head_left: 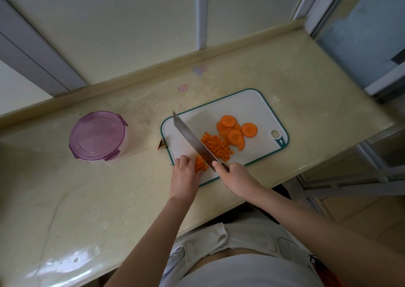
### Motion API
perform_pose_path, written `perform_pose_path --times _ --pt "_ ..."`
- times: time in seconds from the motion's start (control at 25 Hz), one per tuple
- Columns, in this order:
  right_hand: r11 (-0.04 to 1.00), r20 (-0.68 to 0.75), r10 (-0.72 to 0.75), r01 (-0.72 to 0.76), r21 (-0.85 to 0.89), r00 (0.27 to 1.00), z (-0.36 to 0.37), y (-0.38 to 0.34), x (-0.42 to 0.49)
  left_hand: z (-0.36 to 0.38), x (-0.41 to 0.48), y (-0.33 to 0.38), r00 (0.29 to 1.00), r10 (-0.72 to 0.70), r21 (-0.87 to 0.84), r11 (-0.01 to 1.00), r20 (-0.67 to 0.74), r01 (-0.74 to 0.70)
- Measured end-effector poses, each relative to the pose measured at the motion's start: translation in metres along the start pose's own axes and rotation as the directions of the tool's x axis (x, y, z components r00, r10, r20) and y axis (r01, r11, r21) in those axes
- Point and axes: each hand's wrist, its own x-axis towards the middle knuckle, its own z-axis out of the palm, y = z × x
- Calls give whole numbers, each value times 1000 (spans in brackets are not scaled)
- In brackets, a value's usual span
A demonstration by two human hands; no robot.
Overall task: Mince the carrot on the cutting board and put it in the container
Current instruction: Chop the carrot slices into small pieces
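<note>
- R hand clenched round knife handle; blade runs far-left to near-right.
- L hand, fingers curled, pins carrot strips just left of blade.
- Minced pile + slices lie right of blade on cutting board.
- Container well left on bench, lid on.

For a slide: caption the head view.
Mincing: right hand grips steel cleaver beside orange carrot bits on white teal-rimmed board; left hand holds carrot strips.
</note>
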Motion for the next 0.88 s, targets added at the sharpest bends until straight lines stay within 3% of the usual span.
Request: perform_pose_path --times 0.52,0.88 --pt "995 -27 92 -92 -23 995 12 -2 7 0 -1 -4 993 90 -59 994 -80 -95" --pt "991 -52 37 -43 -124 998 25 -3 17 2 3 -6 991 96 -119 987 -97 -107"
